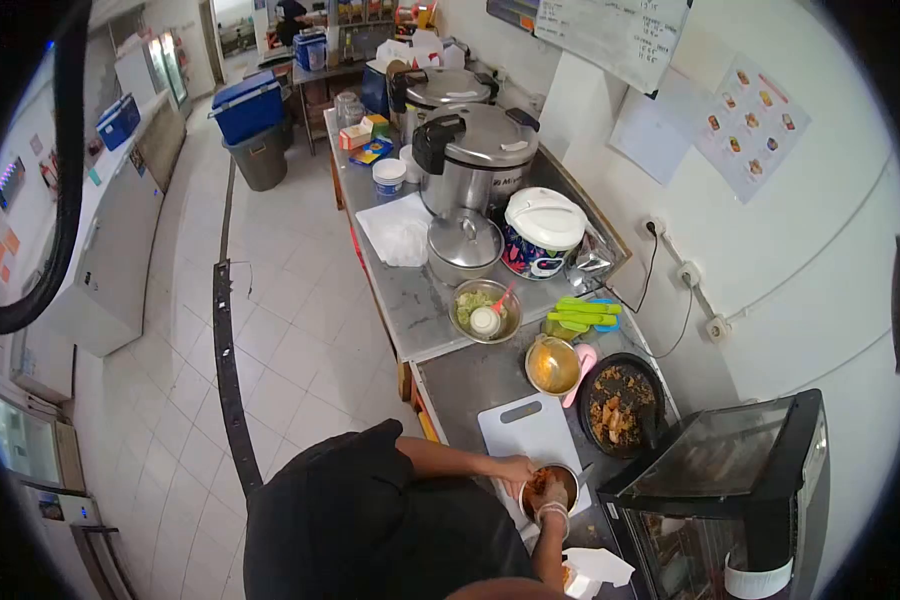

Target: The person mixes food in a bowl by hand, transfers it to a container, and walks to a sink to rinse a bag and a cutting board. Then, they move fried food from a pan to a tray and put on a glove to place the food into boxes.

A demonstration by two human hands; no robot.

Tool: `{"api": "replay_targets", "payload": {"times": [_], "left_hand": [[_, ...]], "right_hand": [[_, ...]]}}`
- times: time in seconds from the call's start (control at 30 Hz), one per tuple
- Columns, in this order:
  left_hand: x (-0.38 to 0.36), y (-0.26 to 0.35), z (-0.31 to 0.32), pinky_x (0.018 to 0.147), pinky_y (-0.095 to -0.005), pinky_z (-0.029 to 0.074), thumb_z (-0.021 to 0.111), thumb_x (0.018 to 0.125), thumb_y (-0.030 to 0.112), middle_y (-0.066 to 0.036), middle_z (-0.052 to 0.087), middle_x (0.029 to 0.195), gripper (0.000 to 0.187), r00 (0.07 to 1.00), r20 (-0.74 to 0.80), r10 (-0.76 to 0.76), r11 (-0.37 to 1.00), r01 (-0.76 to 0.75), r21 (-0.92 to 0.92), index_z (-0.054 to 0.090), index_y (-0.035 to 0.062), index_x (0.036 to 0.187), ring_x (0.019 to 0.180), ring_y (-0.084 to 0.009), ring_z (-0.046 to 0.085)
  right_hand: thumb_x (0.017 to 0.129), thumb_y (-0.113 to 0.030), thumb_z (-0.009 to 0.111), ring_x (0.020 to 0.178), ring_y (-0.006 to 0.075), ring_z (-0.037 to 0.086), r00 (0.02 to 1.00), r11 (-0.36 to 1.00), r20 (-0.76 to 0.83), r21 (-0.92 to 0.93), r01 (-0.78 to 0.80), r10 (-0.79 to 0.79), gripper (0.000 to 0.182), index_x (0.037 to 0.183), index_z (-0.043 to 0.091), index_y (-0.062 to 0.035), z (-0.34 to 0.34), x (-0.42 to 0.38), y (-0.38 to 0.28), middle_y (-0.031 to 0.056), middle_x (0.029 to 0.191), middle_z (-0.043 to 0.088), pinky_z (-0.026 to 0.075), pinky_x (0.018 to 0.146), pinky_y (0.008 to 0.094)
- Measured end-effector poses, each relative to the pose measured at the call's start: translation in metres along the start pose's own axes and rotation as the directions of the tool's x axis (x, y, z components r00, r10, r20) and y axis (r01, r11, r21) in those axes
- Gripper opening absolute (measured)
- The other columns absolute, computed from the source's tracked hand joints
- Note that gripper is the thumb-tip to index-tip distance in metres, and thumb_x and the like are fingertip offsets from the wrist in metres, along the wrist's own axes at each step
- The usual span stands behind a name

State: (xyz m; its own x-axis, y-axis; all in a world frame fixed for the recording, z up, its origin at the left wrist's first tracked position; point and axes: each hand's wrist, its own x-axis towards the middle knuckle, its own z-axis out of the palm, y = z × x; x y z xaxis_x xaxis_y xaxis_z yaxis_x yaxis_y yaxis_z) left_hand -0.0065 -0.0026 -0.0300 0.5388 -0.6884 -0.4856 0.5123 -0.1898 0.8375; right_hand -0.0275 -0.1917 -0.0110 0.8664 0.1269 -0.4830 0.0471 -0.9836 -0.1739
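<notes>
A metal bowl [571,485] with reddish-brown food in it stands at the edge of a white cutting board [530,430]. My left hand [515,473] grips the near left side of this bowl, its fingers closed at the rim. My right hand [550,497] reaches down into the bowl, with something pale and translucent around the wrist; its fingertips are hidden in the food. A utensil handle [584,473] leans at the bowl's right rim. Beyond the board is a black pan [654,385] of browned, chopped food.
A yellow-stained bowl [545,366], a pink spoon [583,366], green-handled items [585,312] and a bowl of greens [468,300] stand farther along the counter. Large cookers [490,140] are behind. A glass-fronted cabinet [700,480] and an open white box [600,567] are at the right.
</notes>
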Motion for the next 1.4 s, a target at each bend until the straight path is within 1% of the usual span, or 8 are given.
{"api": "replay_targets", "payload": {"times": [0.17, 0.27, 0.57, 0.67, 1.03, 1.3, 1.37, 1.4], "left_hand": [[0.004, -0.007, 0.002, 0.058, -0.0424, 0.062, 0.039, 0.094, 0.018, -0.03, 0.068, 0.082, 0.038, 0.998, -0.026, 0.056, 0.998, -0.056, -0.027, 0.061, -0.0082, 0.112, 0.066, -0.0373, 0.07], [0.009, -0.012, 0.001, 0.058, -0.0434, 0.061, 0.039, 0.094, 0.018, -0.031, 0.068, 0.083, 0.038, 0.999, -0.026, 0.046, 0.997, -0.047, -0.053, 0.06, -0.009, 0.111, 0.068, -0.0374, 0.071], [0.01, -0.012, 0.001, 0.058, -0.0458, 0.061, 0.041, 0.095, 0.02, -0.03, 0.068, 0.085, 0.036, 0.998, 0.003, 0.056, 0.997, -0.056, -0.059, 0.061, -0.0049, 0.113, 0.07, -0.0376, 0.071], [0.0, -0.002, 0.002, 0.058, -0.0448, 0.061, 0.041, 0.095, 0.02, -0.03, 0.068, 0.085, 0.036, 0.999, -0.019, 0.04, 0.999, -0.04, -0.01, 0.061, -0.0049, 0.112, 0.07, -0.0367, 0.071], [0.006, -0.009, 0.002, 0.057, -0.0449, 0.061, 0.04, 0.097, 0.023, -0.029, 0.068, 0.084, 0.039, 0.999, 0.001, 0.047, 0.997, -0.047, -0.066, 0.063, -0.0073, 0.107, 0.07, -0.037, 0.071], [-0.004, 0.008, 0.004, 0.059, -0.0441, 0.061, 0.039, 0.095, 0.019, -0.031, 0.068, 0.086, 0.038, 1.0, -0.026, -0.015, 1.0, 0.015, -0.008, 0.057, -0.0067, 0.116, 0.071, -0.0383, 0.071], [-0.005, 0.01, 0.004, 0.06, -0.044, 0.061, 0.04, 0.095, 0.019, -0.031, 0.068, 0.086, 0.038, 0.998, -0.041, -0.037, 0.999, 0.037, 0.0, 0.057, -0.0065, 0.116, 0.071, -0.0385, 0.071], [-0.004, 0.009, 0.002, 0.061, -0.0421, 0.061, 0.04, 0.094, 0.018, -0.027, 0.068, 0.086, 0.036, 0.998, -0.029, -0.048, 0.999, 0.048, 0.02, 0.056, -0.0034, 0.119, 0.072, -0.0356, 0.071]], "right_hand": [[0.073, -0.039, 0.076, 0.113, 0.0387, 0.058, 0.999, 0.999, -0.034, -0.035, 0.024, -0.025, 0.073, 0.132, 0.048, -0.007, -0.012, -0.009, -0.009, 0.0234, 0.124, 0.057, 0.049, 0.094, 0.0442], [0.072, -0.048, 0.074, 0.116, 0.0381, 0.056, 0.998, 0.999, 0.064, -0.041, -0.026, 0.029, 0.084, 0.138, 0.044, -0.0072, -0.018, -0.008, -0.011, 0.0248, 0.126, 0.057, 0.048, 0.096, 0.042], [0.069, -0.036, 0.078, 0.115, 0.0359, 0.058, 0.996, 0.993, 0.006, -0.075, 0.086, -0.086, 0.077, 0.134, 0.049, -0.0072, -0.013, -0.008, -0.005, 0.0216, 0.126, 0.058, 0.048, 0.095, 0.042], [0.068, -0.035, 0.075, 0.122, 0.0367, 0.052, 1.0, 1.0, 0.023, -0.012, 0.0, 0.001, 0.083, 0.139, 0.043, -0.0077, -0.007, -0.004, -0.003, 0.0249, 0.133, 0.052, 0.045, 0.101, 0.0402], [0.071, -0.041, 0.074, 0.118, 0.0389, 0.055, 0.999, 1.0, 0.031, -0.01, 0.012, -0.012, 0.078, 0.136, 0.046, -0.0075, -0.015, -0.009, -0.006, 0.0263, 0.128, 0.054, 0.047, 0.097, 0.0431], [0.072, -0.041, 0.074, 0.115, 0.0404, 0.056, 0.998, 0.998, -0.044, 0.044, 0.047, -0.045, 0.066, 0.125, 0.056, -0.0065, 0.002, 0.007, -0.007, 0.0251, 0.125, 0.056, 0.048, 0.095, 0.0434], [0.071, -0.035, 0.077, 0.109, 0.0341, 0.061, 0.971, 0.967, -0.121, 0.174, -0.186, 0.208, 0.05, 0.112, 0.064, -0.0108, -0.036, -0.023, -0.049, 0.0188, 0.118, 0.06, 0.049, 0.093, 0.0406], [0.071, -0.035, 0.077, 0.109, 0.0341, 0.061, 0.969, 0.966, -0.122, 0.177, -0.19, 0.213, 0.05, 0.112, 0.064, -0.0108, -0.037, -0.023, -0.053, 0.0188, 0.118, 0.06, 0.049, 0.093, 0.0406]]}}
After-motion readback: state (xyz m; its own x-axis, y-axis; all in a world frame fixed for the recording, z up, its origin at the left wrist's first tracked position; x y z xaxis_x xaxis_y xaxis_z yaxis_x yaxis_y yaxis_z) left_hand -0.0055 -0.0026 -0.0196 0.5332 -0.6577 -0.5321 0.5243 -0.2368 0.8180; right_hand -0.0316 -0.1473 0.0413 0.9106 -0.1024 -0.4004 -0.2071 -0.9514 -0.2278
